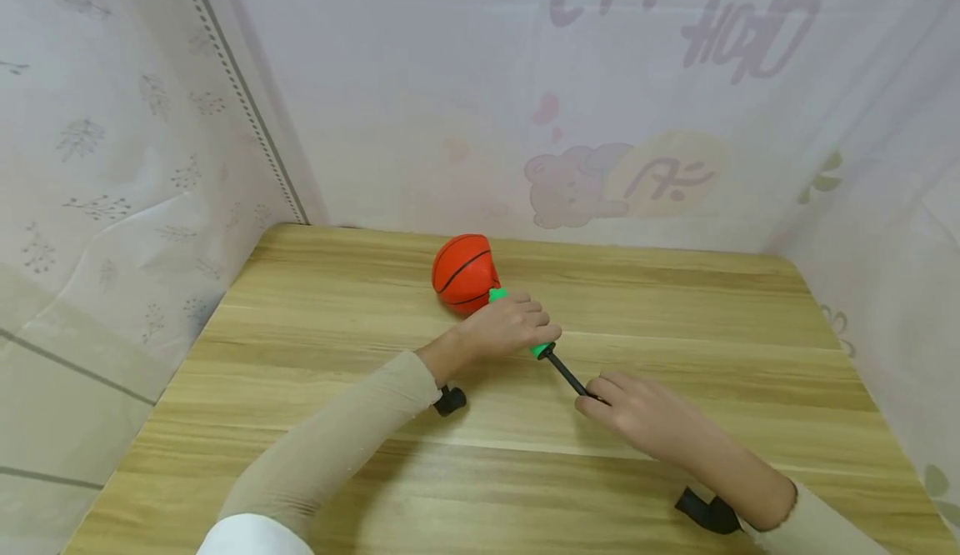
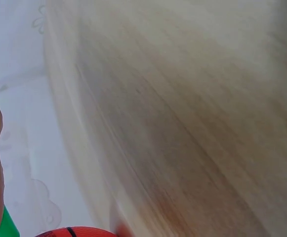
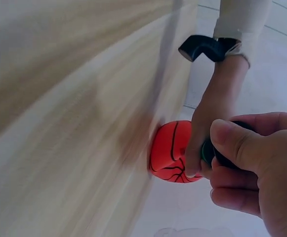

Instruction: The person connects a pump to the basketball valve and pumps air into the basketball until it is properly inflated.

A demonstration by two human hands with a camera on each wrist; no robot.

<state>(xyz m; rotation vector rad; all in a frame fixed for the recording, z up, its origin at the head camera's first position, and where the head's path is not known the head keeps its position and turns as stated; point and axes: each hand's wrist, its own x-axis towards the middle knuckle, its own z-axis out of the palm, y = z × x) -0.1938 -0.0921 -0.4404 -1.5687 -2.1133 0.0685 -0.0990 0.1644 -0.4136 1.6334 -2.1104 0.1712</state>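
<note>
Ball point(image 1: 461, 272), orange-red with black seam lines like a basketball's, sits on the wood-grain table point(image 1: 675, 322) near its back edge. It is not fully round: the side facing the pump is caved in, and the right wrist view shows the seams bunching into folds there. The pump has a green barrel point(image 1: 540, 350), whose far end meets that dented side of the ball, and a slim black rod point(image 1: 567, 373) running out from the barrel, away from the ball and toward the person. The left hand point(image 1: 506, 324), just beside the ball, has its fingers clamped round the barrel and covers most of it. The right hand point(image 1: 637, 413), farther from the ball, has thumb and fingers closed on the dark handle point(image 3: 227, 160) at the rod's outer end. Whether a nozzle enters the ball cannot be told for certain, since the left hand blocks that spot. Behind the ball hangs a pale printed cloth point(image 1: 375, 105); nearer the person than the ball, a curved black fitting point(image 1: 450, 401) shows at the left beige sleeve point(image 1: 345, 430).
</note>
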